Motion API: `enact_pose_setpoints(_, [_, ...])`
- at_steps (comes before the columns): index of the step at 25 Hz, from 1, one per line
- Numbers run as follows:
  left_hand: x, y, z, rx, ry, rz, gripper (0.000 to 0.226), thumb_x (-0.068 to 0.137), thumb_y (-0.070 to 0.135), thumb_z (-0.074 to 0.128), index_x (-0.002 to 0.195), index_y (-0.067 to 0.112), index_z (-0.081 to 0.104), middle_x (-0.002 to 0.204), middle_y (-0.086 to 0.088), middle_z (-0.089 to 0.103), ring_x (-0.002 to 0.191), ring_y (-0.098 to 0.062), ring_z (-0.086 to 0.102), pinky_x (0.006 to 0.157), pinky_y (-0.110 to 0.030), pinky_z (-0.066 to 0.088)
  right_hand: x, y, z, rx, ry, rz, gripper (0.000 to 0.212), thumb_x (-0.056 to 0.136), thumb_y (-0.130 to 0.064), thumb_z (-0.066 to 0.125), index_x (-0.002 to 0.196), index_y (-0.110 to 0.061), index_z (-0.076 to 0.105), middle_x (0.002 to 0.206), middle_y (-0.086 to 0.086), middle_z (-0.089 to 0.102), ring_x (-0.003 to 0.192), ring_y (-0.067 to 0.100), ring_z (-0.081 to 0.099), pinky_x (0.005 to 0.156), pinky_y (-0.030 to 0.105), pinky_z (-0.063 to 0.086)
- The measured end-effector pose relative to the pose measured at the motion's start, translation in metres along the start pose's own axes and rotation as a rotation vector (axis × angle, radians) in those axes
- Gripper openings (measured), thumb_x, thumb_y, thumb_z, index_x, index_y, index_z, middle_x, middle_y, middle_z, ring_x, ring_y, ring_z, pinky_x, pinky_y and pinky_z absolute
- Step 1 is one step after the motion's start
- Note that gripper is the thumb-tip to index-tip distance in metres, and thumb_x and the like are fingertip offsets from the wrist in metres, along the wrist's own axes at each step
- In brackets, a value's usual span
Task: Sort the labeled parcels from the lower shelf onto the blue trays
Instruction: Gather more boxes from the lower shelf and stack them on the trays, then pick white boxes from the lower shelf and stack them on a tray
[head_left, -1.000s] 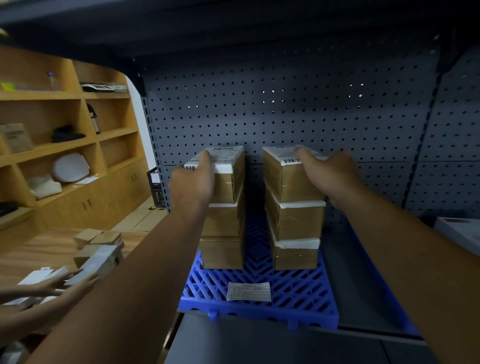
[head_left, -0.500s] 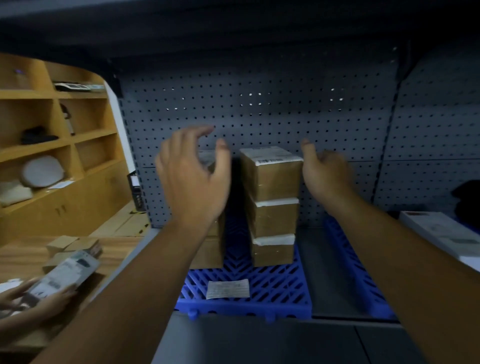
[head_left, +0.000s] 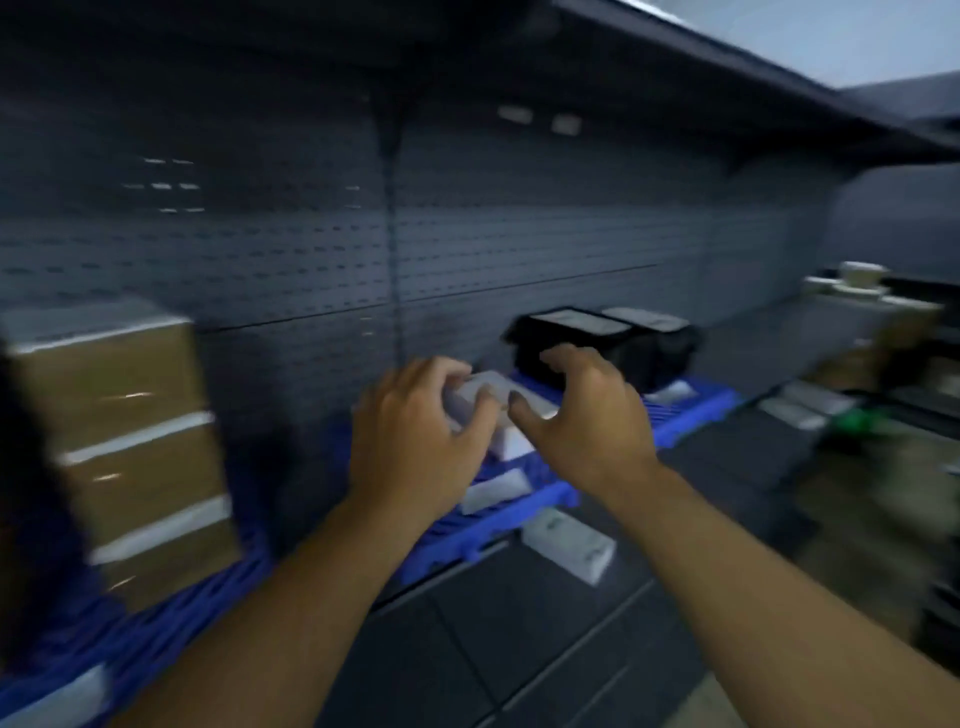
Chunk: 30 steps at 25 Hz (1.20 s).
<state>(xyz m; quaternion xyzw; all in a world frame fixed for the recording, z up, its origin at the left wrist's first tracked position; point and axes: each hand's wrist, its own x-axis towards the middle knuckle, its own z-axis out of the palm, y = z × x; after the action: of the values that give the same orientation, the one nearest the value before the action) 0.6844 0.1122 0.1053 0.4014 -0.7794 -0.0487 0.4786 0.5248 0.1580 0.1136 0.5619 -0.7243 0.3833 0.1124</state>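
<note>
Brown cardboard boxes (head_left: 130, 447) stand stacked on a blue slatted tray (head_left: 171, 618) at the shelf's left end. Further right, the left hand (head_left: 415, 441) and right hand (head_left: 582, 421) hover with fingers spread, empty, just over white parcels (head_left: 493, 389) on a second blue tray (head_left: 691, 415). Black boxes (head_left: 602, 343) sit behind. All is blurred.

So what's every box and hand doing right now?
Left hand: fingers curled on the white parcel, grip unclear in the blur.
Right hand: open, at that parcel.
White parcel: on the blue tray.
Brown boxes: stacked three high.
Black boxes: side by side on the tray.
</note>
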Motion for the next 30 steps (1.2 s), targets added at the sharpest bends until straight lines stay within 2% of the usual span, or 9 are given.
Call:
enact_pose_setpoints(2, [0.005,0.038,0.060,-0.129,-0.092,0.007,0.036,0.085,0.048,0.055,0.105,0.024,0.071,0.104,0.006,0.074,0.103,-0.024,0.066,0.091,-0.042,0.050,-0.004,0.065,-0.023,-0.073,0.027,0.113,0.054,0.082,-0.046,0.073,0.126,-0.015,0.065,0.124,0.008,0.067,0.116,0.033,0.062,0.094,0.045,0.051])
enact_pose_setpoints(5, [0.011,0.096,0.146,-0.203,-0.191,0.094,0.034,0.085,0.048,0.055,0.103,0.023,0.071,0.101,0.006,0.074,0.101,-0.025,0.066,0.089,-0.045,0.050,-0.008,0.160,-0.054,-0.170,0.066,0.250,0.051,0.083,-0.047,0.071,0.125,-0.018,0.065,0.124,0.005,0.067,0.117,0.031,0.062,0.092,0.044,0.051])
enact_pose_setpoints(8, [0.017,0.164,0.244,-0.278,-0.283,0.174,0.035,0.084,0.050,0.055,0.101,0.025,0.071,0.103,0.009,0.074,0.102,-0.023,0.065,0.090,-0.041,0.049,-0.007,0.266,-0.088,-0.243,0.108,0.365,0.049,0.085,-0.050,0.068,0.124,-0.021,0.063,0.122,0.001,0.065,0.116,0.026,0.062,0.092,0.041,0.050])
enact_pose_setpoints(13, [0.030,0.274,0.390,-0.426,-0.473,0.195,0.051,0.084,0.067,0.038,0.111,0.034,0.066,0.106,0.018,0.068,0.106,-0.012,0.061,0.090,-0.040,0.050,0.005,0.420,-0.150,-0.326,0.131,0.523,0.047,0.091,-0.054,0.060,0.129,-0.026,0.061,0.124,-0.007,0.064,0.116,0.016,0.060,0.096,0.038,0.049])
enact_pose_setpoints(16, [0.042,0.319,0.474,-0.441,-0.573,0.201,0.041,0.089,0.063,0.043,0.114,0.037,0.064,0.104,0.022,0.061,0.105,-0.010,0.058,0.083,-0.032,0.047,0.020,0.499,-0.175,-0.354,0.127,0.603,0.045,0.091,-0.054,0.060,0.127,-0.027,0.061,0.123,-0.008,0.064,0.115,0.015,0.060,0.096,0.036,0.049])
enact_pose_setpoints(20, [0.074,0.362,0.590,-0.472,-0.629,0.208,0.046,0.086,0.066,0.038,0.114,0.039,0.063,0.104,0.023,0.063,0.103,-0.007,0.057,0.087,-0.037,0.052,0.056,0.605,-0.186,-0.385,0.146,0.671,0.045,0.092,-0.052,0.061,0.127,-0.026,0.063,0.123,-0.008,0.066,0.114,0.013,0.062,0.095,0.034,0.047])
enact_pose_setpoints(25, [0.140,0.405,0.742,-0.474,-0.667,0.190,0.036,0.095,0.058,0.048,0.115,0.034,0.065,0.106,0.020,0.064,0.104,-0.010,0.059,0.088,-0.039,0.052,0.139,0.735,-0.185,-0.432,0.090,0.722,0.047,0.093,-0.054,0.061,0.131,-0.026,0.061,0.127,-0.008,0.065,0.117,0.012,0.061,0.099,0.034,0.049])
enact_pose_setpoints(30, [0.197,0.454,0.879,-0.383,-0.705,0.215,0.035,0.096,0.056,0.047,0.116,0.033,0.065,0.108,0.016,0.064,0.105,-0.011,0.057,0.091,-0.039,0.050,0.224,0.870,-0.181,-0.432,0.021,0.733,0.050,0.092,-0.053,0.062,0.133,-0.025,0.061,0.127,-0.006,0.066,0.116,0.014,0.062,0.097,0.035,0.051])
